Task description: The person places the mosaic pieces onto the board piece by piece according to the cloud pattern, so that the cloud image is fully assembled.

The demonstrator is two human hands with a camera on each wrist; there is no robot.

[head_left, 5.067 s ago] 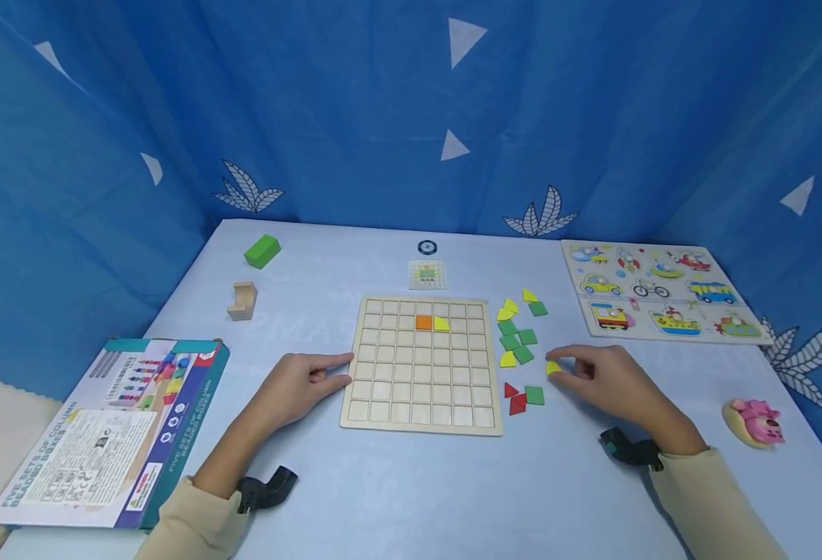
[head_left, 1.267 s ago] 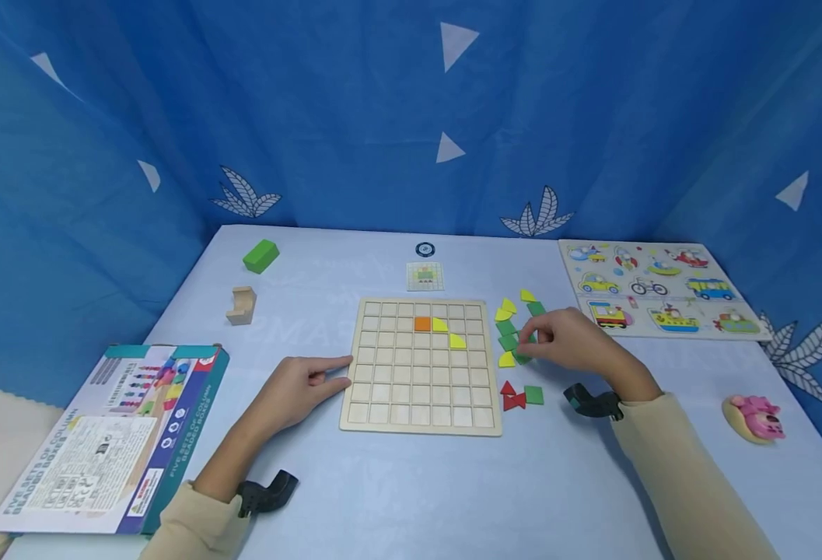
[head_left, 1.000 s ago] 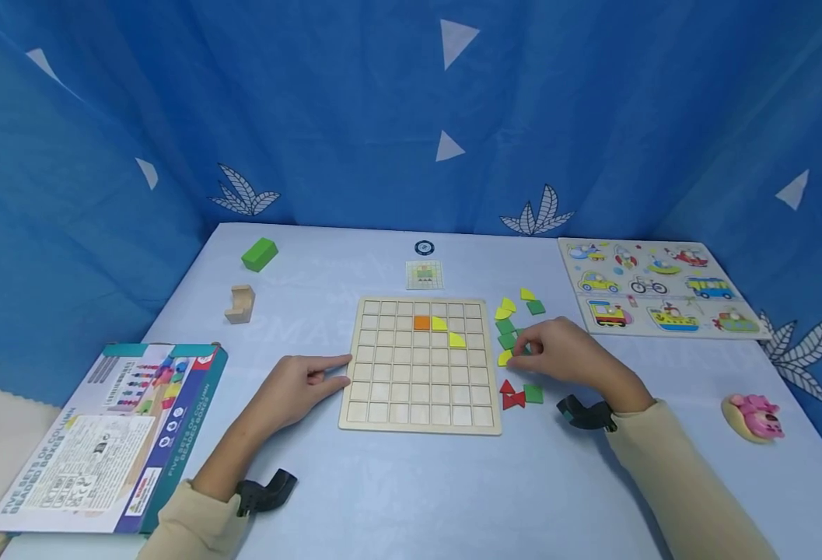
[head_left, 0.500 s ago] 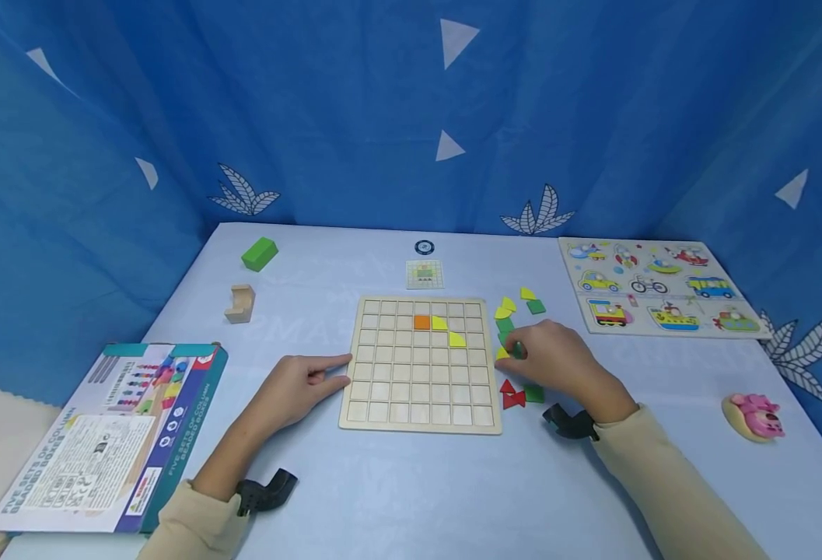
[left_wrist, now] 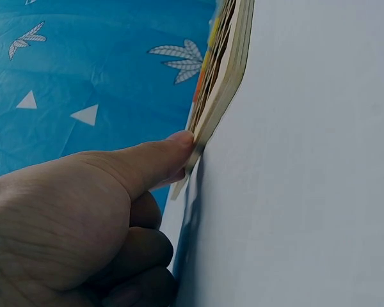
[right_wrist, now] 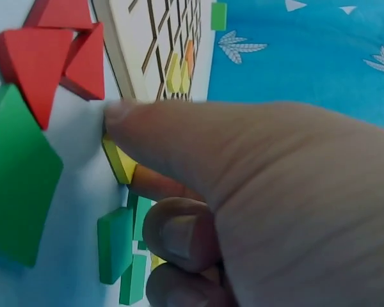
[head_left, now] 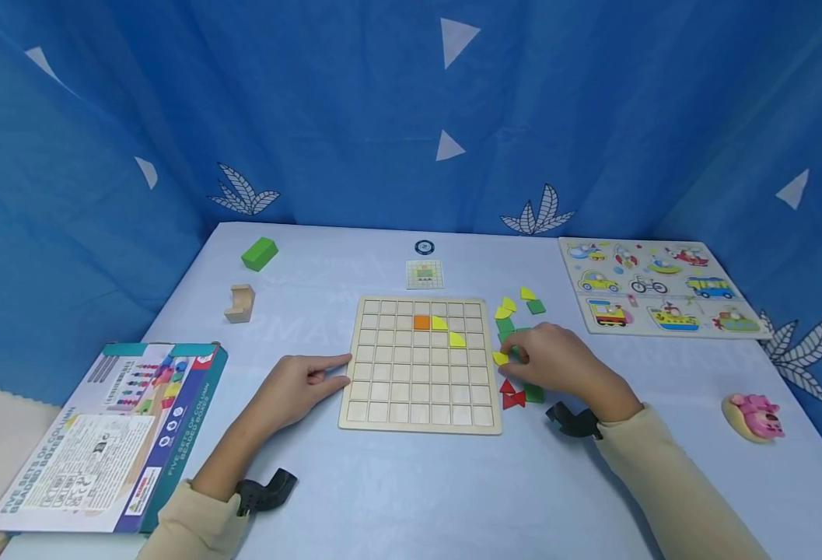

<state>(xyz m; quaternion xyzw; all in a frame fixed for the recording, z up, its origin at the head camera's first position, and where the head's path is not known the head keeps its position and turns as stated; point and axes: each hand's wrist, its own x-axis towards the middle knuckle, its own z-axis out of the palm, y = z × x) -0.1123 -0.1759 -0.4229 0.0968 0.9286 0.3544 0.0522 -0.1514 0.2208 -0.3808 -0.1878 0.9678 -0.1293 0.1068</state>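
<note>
Setting: blue tent walls, pale table.
Right hand: pinching a yellow piece just right of the grid board; a second ago it was among the green pieces.
Meaning: likely next piece for the board.
Left hand: unmoved, forefinger straight against board's left edge.
Hidden: piece's shape, mostly covered.

Even, bright overhead light in the head view; soft, short shadows under both forearms on the pale table; wide-angle bending of the blue curtain toward the edges; left wrist view dim, thumb shadowed; right wrist view sharp on the red triangles, knuckles blurred.
</note>
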